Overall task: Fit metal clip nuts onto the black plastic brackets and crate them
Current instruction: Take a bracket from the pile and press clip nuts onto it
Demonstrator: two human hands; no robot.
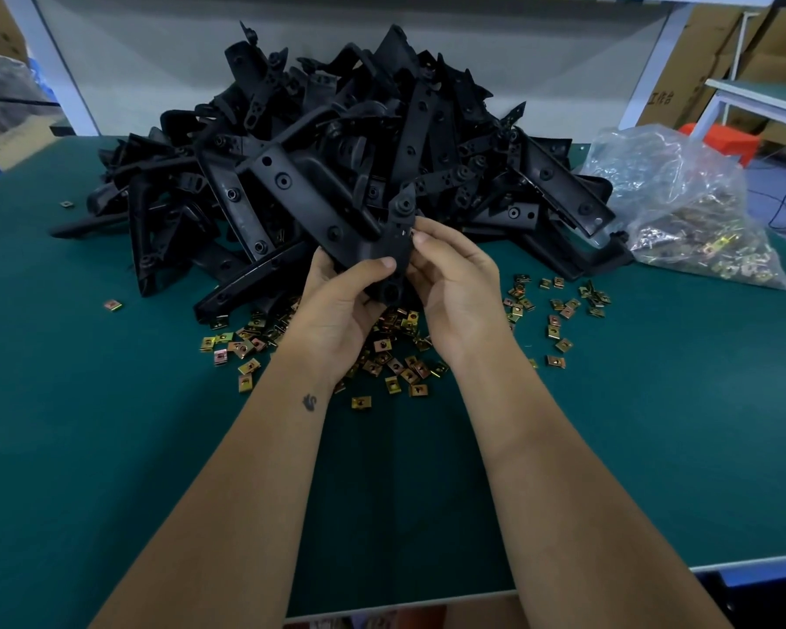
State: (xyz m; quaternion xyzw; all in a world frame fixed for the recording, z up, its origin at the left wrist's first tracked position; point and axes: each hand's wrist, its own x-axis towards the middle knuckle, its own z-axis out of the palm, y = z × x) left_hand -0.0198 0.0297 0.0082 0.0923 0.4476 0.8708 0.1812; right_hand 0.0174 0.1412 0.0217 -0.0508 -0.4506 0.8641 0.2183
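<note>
Fingers (384, 265) of left hand (341, 306) and right hand (454, 283) gripping one black bracket (393, 240), above scattered clip nuts (395, 356)

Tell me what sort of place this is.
Most likely a factory or workshop assembly bench. A large pile of black plastic brackets sits on a green work mat, loose metal clip nuts lie scattered before it, a clear bag of more nuts rests beside it, and cardboard cartons stand behind.

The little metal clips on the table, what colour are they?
The clip nuts are shiny yellow-gold with pinkish tints, seen in the head view.
</note>
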